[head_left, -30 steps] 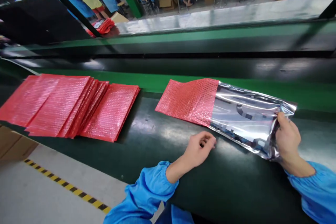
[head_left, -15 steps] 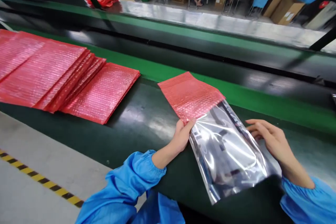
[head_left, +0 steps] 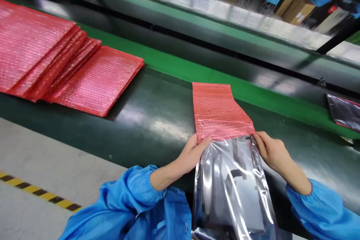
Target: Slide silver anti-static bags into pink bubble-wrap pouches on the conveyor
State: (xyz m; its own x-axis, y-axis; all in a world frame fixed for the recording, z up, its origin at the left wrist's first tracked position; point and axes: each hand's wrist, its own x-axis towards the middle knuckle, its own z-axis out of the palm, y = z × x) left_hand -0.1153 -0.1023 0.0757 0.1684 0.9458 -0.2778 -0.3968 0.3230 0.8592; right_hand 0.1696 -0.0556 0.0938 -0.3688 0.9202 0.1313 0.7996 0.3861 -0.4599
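Note:
A shiny silver antistatic bag (head_left: 233, 187) lies before me, its upper end inside the mouth of a red bubble-wrap bag (head_left: 219, 108). My left hand (head_left: 192, 155) pinches the left corner where the two bags meet, thumb on top. On the opposite corner, the fingers of my right hand (head_left: 271, 150) are closed on the red bag's edge beside the silver bag. How far the silver bag reaches inside the red one is hidden. The silver bag's lower end runs out of the picture.
Overlapping red bubble bags (head_left: 95, 78) lie on the dark green belt (head_left: 152, 101) at left. A dark, red-edged packet (head_left: 344, 112) sits at the far right. Behind stand a metal-topped bench (head_left: 197, 2), cardboard boxes (head_left: 298, 9) and seated people in blue.
My right hand has moved from beside the silver bag to grip the red bag's right corner. Both bags have turned straighter towards me, and the view has shifted right and down.

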